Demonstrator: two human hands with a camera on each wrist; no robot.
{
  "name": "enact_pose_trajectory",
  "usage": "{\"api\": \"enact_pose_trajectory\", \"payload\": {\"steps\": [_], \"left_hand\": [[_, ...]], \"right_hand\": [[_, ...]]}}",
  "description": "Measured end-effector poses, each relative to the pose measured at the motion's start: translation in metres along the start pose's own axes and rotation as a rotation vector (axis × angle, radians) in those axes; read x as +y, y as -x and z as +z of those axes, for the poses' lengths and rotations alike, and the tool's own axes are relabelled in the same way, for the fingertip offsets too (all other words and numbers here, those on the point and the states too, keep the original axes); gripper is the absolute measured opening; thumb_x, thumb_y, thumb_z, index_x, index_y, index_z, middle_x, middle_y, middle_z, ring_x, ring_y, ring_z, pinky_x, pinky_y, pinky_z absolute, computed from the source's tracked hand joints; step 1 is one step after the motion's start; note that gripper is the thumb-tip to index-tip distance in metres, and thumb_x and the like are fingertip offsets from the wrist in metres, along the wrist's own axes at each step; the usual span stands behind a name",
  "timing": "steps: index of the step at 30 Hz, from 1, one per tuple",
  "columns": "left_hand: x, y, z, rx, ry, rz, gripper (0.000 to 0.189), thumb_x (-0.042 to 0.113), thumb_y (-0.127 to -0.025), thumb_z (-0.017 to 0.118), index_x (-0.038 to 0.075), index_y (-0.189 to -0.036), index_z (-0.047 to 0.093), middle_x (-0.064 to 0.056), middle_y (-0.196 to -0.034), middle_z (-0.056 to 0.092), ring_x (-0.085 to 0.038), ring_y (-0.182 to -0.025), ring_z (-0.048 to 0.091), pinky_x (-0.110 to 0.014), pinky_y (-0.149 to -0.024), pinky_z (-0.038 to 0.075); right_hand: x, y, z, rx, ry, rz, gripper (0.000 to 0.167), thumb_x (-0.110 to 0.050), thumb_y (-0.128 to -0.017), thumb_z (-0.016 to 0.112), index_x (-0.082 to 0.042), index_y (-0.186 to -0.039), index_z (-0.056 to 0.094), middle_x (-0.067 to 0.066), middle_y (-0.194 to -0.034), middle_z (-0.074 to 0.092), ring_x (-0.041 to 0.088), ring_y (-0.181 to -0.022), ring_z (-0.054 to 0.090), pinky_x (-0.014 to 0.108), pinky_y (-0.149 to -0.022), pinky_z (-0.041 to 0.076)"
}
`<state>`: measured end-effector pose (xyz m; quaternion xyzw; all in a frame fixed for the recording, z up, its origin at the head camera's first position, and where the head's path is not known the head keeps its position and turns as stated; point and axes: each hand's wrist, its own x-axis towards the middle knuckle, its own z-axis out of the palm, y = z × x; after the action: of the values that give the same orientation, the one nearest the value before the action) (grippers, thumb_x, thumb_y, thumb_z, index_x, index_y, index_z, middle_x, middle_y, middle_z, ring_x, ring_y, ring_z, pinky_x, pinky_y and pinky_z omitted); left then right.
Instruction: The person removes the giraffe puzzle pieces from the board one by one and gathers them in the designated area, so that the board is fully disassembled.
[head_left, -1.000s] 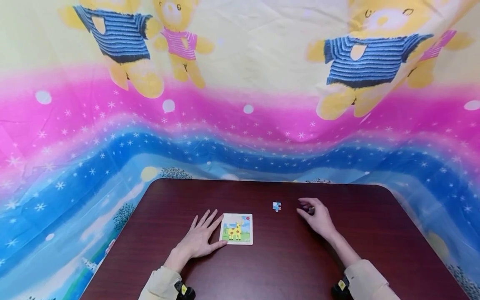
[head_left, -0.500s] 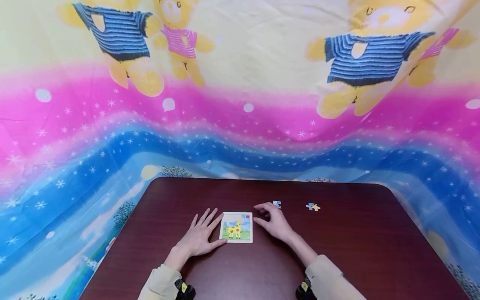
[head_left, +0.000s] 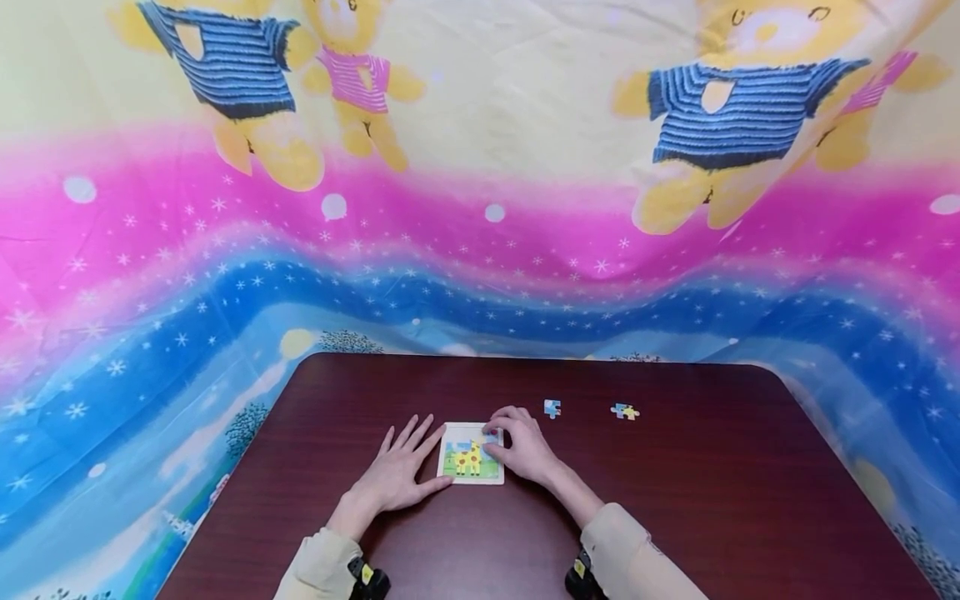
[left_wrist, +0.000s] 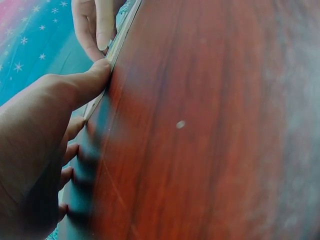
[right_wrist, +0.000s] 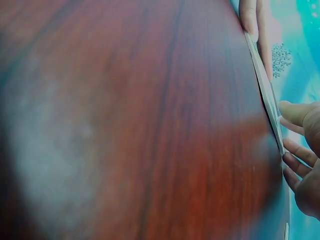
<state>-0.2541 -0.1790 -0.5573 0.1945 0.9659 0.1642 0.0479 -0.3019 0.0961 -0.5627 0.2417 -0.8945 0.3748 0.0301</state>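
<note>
A small square jigsaw puzzle [head_left: 474, 480] with a pale border and a giraffe picture lies on the table. Part of its upper left is bare and white. My left hand [head_left: 397, 477] lies spread at its left side, thumb at the lower left corner and a fingertip at the upper left. In the left wrist view the thumb [left_wrist: 90, 82] touches the puzzle's edge. Over the upper right corner my right hand [head_left: 525, 446] bends its fingers and thumb around the red-dotted part. Whether a piece is pinched there is too small to tell.
Two loose puzzle pieces lie beyond the right hand: a blue and white one [head_left: 552, 408] and a blue and yellow one [head_left: 625, 411]. The dark wood table [head_left: 712, 500] has a cartoon bear cloth [head_left: 480, 167] hanging behind it.
My right hand has let go of the blue and yellow puzzle piece at the right. It has moved left to the puzzle's upper right corner. The left hand has stayed in place.
</note>
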Motion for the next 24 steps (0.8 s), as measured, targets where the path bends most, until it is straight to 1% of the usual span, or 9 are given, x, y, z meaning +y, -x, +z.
{"api": "enact_pose_trajectory", "payload": {"steps": [3, 8, 16, 20, 24], "left_hand": [[-0.0008, -0.0003, 0.0008, 0.002, -0.001, 0.000, 0.092, 0.069, -0.102, 0.064, 0.020, -0.175, 0.035, -0.014, -0.184, 0.026, -0.044, -0.171, 0.021, -0.075, -0.133, 0.018], [-0.0007, -0.0002, 0.0010, 0.005, -0.003, -0.001, 0.093, 0.069, -0.101, 0.064, 0.021, -0.175, 0.035, -0.013, -0.184, 0.027, -0.044, -0.171, 0.022, -0.075, -0.133, 0.019], [-0.0013, -0.0010, 0.0025, 0.008, -0.007, -0.002, 0.092, 0.070, -0.101, 0.063, 0.021, -0.174, 0.035, -0.013, -0.184, 0.027, -0.044, -0.171, 0.022, -0.075, -0.133, 0.018], [-0.0003, -0.0004, 0.0017, 0.008, -0.006, 0.000, 0.092, 0.070, -0.101, 0.063, 0.021, -0.175, 0.035, -0.013, -0.184, 0.027, -0.044, -0.171, 0.021, -0.075, -0.133, 0.018], [-0.0004, 0.0003, 0.0019, 0.007, -0.005, -0.003, 0.093, 0.070, -0.101, 0.063, 0.020, -0.174, 0.035, -0.014, -0.184, 0.027, -0.044, -0.171, 0.021, -0.075, -0.133, 0.018]], "right_hand": [[-0.0016, -0.0010, 0.0018, -0.004, -0.015, 0.006, 0.013, -0.010, -0.096, 0.084, -0.009, -0.108, 0.082, 0.012, -0.129, 0.071, 0.033, -0.126, 0.058, 0.060, -0.107, 0.043], [-0.0047, -0.0012, 0.0041, -0.023, -0.024, 0.015, 0.012, -0.005, -0.096, 0.082, -0.008, -0.107, 0.083, 0.013, -0.131, 0.070, 0.034, -0.128, 0.057, 0.061, -0.108, 0.042], [-0.0073, -0.0012, 0.0060, 0.005, -0.031, 0.024, 0.009, -0.003, -0.095, 0.083, -0.009, -0.101, 0.080, 0.012, -0.130, 0.071, 0.034, -0.128, 0.057, 0.061, -0.108, 0.042], [-0.0067, -0.0014, 0.0070, 0.018, -0.038, 0.025, 0.011, -0.003, -0.095, 0.083, -0.010, -0.099, 0.075, 0.011, -0.129, 0.071, 0.032, -0.127, 0.057, 0.058, -0.106, 0.041], [-0.0049, -0.0007, 0.0081, 0.022, -0.007, 0.013, 0.013, -0.006, -0.095, 0.084, -0.010, -0.104, 0.076, 0.009, -0.127, 0.070, 0.029, -0.124, 0.057, 0.054, -0.103, 0.042]]}}
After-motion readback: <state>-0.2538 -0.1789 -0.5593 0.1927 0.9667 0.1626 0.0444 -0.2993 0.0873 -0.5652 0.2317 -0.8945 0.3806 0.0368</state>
